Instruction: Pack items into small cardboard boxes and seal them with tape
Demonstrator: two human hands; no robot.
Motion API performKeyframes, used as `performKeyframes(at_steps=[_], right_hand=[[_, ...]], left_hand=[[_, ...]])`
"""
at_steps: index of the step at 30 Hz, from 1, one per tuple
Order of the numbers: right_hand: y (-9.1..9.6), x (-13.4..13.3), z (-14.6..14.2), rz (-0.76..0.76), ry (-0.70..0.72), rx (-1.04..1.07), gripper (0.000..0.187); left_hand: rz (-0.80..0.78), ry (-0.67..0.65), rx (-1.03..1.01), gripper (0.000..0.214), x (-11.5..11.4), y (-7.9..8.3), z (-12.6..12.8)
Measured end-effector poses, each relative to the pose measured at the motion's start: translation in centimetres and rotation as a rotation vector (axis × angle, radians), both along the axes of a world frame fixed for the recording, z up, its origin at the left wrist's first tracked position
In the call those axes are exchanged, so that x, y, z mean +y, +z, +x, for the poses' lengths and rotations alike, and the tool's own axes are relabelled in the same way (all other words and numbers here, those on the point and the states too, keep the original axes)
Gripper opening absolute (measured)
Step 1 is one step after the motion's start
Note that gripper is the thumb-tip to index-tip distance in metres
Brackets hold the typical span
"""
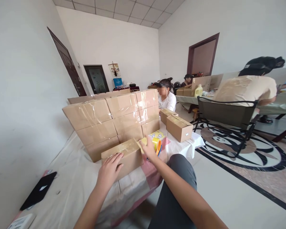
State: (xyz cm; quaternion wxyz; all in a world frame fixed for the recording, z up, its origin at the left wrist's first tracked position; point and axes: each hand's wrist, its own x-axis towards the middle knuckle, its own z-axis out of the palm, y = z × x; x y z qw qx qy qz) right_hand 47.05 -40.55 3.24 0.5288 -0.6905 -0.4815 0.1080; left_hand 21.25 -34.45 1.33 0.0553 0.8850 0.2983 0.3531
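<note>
Item 1: cardboard box (pixel 130 162), one, plain brown, oblong. Lies lengthwise near the front edge of the desk (pixel 69 194); glossy clear tape shows along its top, front face bare.

Hands, two, bare. Left hand (pixel 111 168): spread over the box's left end, fingers across the top edge, thumb down the front; grasp wide, probably to steady it. Right hand (pixel 148 149): at the opposite end, thumb raised apart from the fingers; loosely open. Whether it presses the cardboard cannot be told. The two ends are likely covered so that the box stays square.

Beside the right hand: tape roll (pixel 159 144), yellow and orange, presumably kept within reach; yellow patterned item (pixel 158 135), partly hidden.

Behind: stacked boxes (pixel 126 122), three high and three across in the face shown, shiny with clear wrapping, perhaps to bind them together.

To the right: two loose boxes (pixel 180 128), nearer one with a small pale label.

Desk's left end: flat black object (pixel 39 190), unidentified.

Beyond: a person in white (pixel 168 103), seated.
</note>
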Motion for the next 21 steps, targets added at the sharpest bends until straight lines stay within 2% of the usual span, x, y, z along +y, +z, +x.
performKeyframes(at_steps=[2, 3, 4, 7, 10, 15, 19, 21], right_hand=[[0.2, -1.1, 3.1, 0.051, -0.340, -0.044, 0.065], [0.1, -1.6, 4.6, 0.054, -0.452, 0.005, 0.068], [0.0, -1.9, 5.9, 0.050, -0.489, 0.085, 0.070], [-1.4, -1.8, 8.5, 0.011, -0.389, 0.349, 0.053], [-3.2, -1.0, 8.7, -0.039, -0.287, 0.442, 0.035], [-4.5, -0.2, 7.1, -0.057, -0.161, 0.508, 0.040], [-5.1, 0.1, 5.8, -0.044, -0.068, 0.559, 0.027], [-5.5, 0.1, 5.3, -0.026, -0.043, 0.588, 0.029]], left_hand=[[0.025, 0.015, -0.003, 0.040, 0.3, -0.5, 0.1], [0.034, 0.014, 0.005, 0.040, 0.4, -0.5, 0.0], [0.042, 0.012, 0.012, 0.040, 0.4, -0.4, -0.1], [0.042, 0.003, 0.001, 0.040, 0.0, 0.2, -0.2], [0.001, -0.005, -0.020, 0.040, -0.9, 0.7, 0.0], [-0.018, 0.019, 0.015, 0.041, -1.5, 0.8, 0.4], [0.067, 0.054, 0.059, 0.045, -1.4, 0.8, 0.5], [0.114, 0.086, 0.110, 0.053, -1.4, 1.0, 0.6]])
